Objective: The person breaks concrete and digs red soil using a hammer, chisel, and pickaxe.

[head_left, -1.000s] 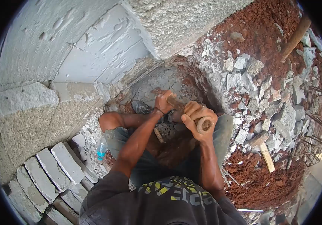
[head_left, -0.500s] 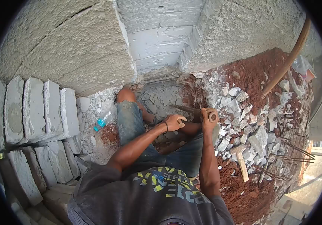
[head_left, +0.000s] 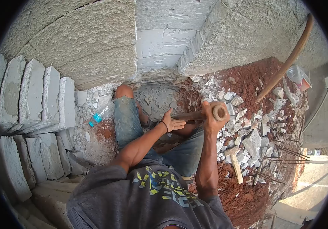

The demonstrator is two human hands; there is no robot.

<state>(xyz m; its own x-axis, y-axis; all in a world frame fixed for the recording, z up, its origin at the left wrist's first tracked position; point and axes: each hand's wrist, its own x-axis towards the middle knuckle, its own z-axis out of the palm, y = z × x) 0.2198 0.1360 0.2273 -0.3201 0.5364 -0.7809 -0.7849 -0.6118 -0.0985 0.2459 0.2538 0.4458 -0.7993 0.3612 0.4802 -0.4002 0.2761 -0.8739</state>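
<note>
My right hand (head_left: 210, 119) grips a rusty metal digging-tool head (head_left: 220, 111) by its thick end, where a round eye faces up toward me. From there its blade (head_left: 190, 116) points left across my lap. My left hand (head_left: 171, 123) is open, fingers stretched out, close beside the blade's far end. Below the hands are my bent legs in torn jeans (head_left: 127, 120). Beyond them lies a shallow pit (head_left: 157, 97) of broken grey mortar at the wall's foot.
Grey blocks (head_left: 32, 93) stand stacked on the left. A water bottle (head_left: 96, 119) lies on the rubble nearby. On the right are broken stones (head_left: 252, 141), a small wooden-handled hammer (head_left: 234, 164), rusty rebar (head_left: 286, 147), red soil (head_left: 244, 198) and a curved wooden handle (head_left: 286, 63).
My left hand has gone from curled to stretched fingers. The tool head now shows its eye larger and turned up more toward me. The whole view has shifted slightly.
</note>
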